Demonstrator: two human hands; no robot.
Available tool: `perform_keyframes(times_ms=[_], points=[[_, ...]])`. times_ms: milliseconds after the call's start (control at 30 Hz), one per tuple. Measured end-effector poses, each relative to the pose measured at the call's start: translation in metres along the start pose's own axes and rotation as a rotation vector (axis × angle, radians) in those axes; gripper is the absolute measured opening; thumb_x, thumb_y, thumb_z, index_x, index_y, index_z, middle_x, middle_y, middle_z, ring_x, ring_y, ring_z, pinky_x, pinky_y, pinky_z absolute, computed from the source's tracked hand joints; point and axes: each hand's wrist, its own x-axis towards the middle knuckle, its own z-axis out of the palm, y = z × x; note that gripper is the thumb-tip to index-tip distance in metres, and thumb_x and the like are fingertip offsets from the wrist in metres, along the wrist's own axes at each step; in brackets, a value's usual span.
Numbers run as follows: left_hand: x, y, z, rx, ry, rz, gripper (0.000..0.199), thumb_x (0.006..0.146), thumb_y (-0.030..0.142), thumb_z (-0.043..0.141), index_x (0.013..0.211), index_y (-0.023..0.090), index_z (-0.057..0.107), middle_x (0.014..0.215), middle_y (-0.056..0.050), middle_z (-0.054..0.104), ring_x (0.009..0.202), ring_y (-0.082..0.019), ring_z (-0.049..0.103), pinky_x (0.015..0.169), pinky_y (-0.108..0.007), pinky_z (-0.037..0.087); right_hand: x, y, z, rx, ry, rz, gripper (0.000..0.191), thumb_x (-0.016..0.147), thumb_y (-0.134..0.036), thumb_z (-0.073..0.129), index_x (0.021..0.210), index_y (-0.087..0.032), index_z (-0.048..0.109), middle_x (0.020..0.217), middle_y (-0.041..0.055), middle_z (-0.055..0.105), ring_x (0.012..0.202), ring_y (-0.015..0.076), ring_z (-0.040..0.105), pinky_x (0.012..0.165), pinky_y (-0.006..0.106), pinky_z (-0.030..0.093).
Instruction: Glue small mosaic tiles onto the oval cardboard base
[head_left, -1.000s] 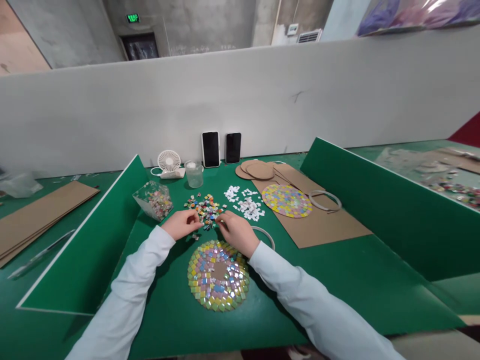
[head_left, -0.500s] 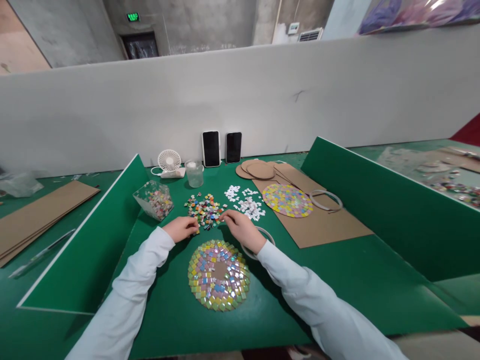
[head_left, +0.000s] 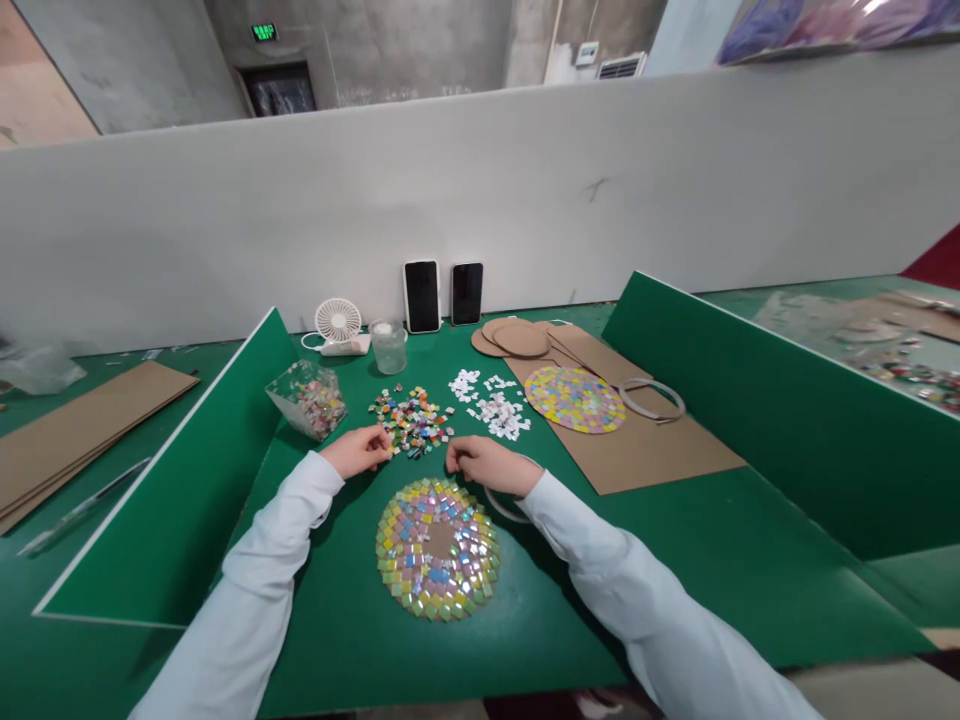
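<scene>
My left hand point(head_left: 358, 451) is closed at the left edge of a pile of small coloured mosaic tiles point(head_left: 416, 420); whatever its fingertips pinch is too small to name. Right of that pile, my right hand point(head_left: 491, 464) hovers with its fingers curled together, and I cannot make out what is in them. Below both hands lies a round mosaic point(head_left: 437, 600) of yellow-green, pink and blue tiles, with bare brown board in its centre. A pale ring point(head_left: 504, 508) lies partly hidden under my right hand. White paper bits point(head_left: 501, 414) are scattered beyond it.
A clear container of tiles point(head_left: 315, 402) stands left. Behind are a small fan point(head_left: 338, 325), a glass point(head_left: 388, 350) and two phones point(head_left: 421, 297). Another mosaic disc point(head_left: 574, 400) and ring point(head_left: 652, 399) rest on cardboard point(head_left: 645, 462). Green panels point(head_left: 750, 420) flank the workspace.
My right hand has drawn back from the tile pile, slightly toward me, with its fingers more curled. My left hand has shifted a little left and away from me.
</scene>
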Motion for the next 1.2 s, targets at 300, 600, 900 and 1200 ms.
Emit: perform_keyframes(times_ms=[300,600,900,1200], points=[[0.000,-0.001,-0.012,0.221,0.176,0.067,0.021,0.050,0.007,0.059,0.039,0.020,0.046,0.037,0.006,0.045,0.039,-0.010,0.038,0.045,-0.020,0.024,0.000,0.006,-0.004,-0.140,0.115,-0.025,0.019,0.067,-0.002,0.035,0.071,-0.013,0.051,0.071,0.0030,0.055,0.062,0.0098,0.048,0.059,0.020,0.036],[-0.002,0.000,-0.013,0.409,0.237,0.085,0.026,0.055,0.014,0.059,0.039,0.021,0.041,0.037,0.006,0.036,0.038,-0.012,0.034,0.049,-0.022,0.024,0.000,0.000,0.001,-0.236,0.210,-0.133,0.012,0.073,-0.012,0.041,0.070,-0.014,0.053,0.070,0.0035,0.056,0.064,0.0121,0.049,0.061,0.022,0.036],[-0.004,0.002,-0.014,0.571,0.180,0.073,0.014,0.058,0.013,0.049,0.047,0.020,0.043,0.044,0.004,0.040,0.046,-0.014,0.040,0.051,-0.023,0.026,0.000,0.004,-0.002,-0.094,0.273,-0.133,0.020,0.072,-0.006,0.040,0.081,-0.016,0.055,0.072,0.0028,0.061,0.066,0.0120,0.055,0.062,0.022,0.039],[-0.006,0.013,-0.017,0.928,0.184,0.078,0.016,0.074,0.025,0.035,0.064,0.019,0.047,0.064,-0.002,0.053,0.061,-0.016,0.049,0.053,-0.024,0.031,0.002,0.004,-0.004,-0.211,0.335,-0.156,0.019,0.067,-0.004,0.043,0.077,-0.013,0.056,0.076,0.0055,0.057,0.065,0.0120,0.051,0.060,0.022,0.038]])
